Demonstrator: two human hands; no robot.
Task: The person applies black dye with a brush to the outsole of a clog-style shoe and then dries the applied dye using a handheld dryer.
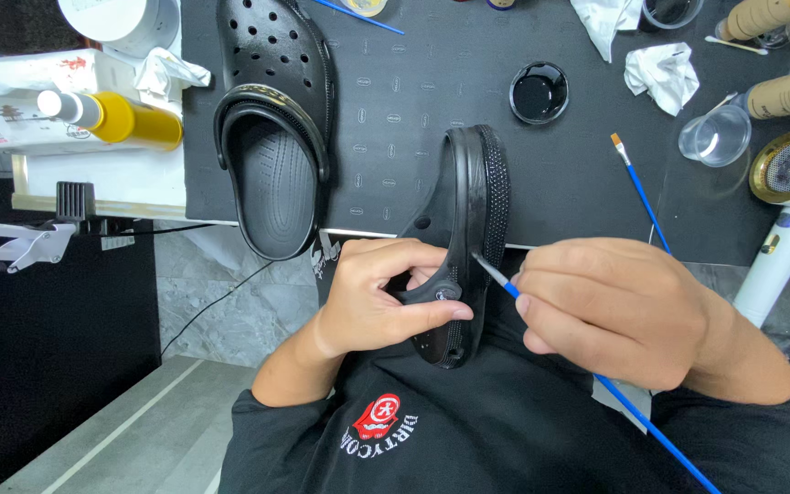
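Paintwork looks midway: left hand [378, 297] clamps the glossy black clog [470, 240], right hand [616, 309] pinches a blue brush [578, 359] at its rim, second clog [273, 128] lying matte on the surface [432, 82].

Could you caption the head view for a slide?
Left hand steadies a black clog while right hand applies a blue-handled brush.

Left hand [381, 297] gripped a black clog [468, 238] on its side, thumb across the strap. Right hand [619, 311] held a blue paintbrush [596, 375], tip touching the clog's edge. Second clog [276, 128] lay flat on the black mat [560, 192], near a small dish of black paint [539, 92].
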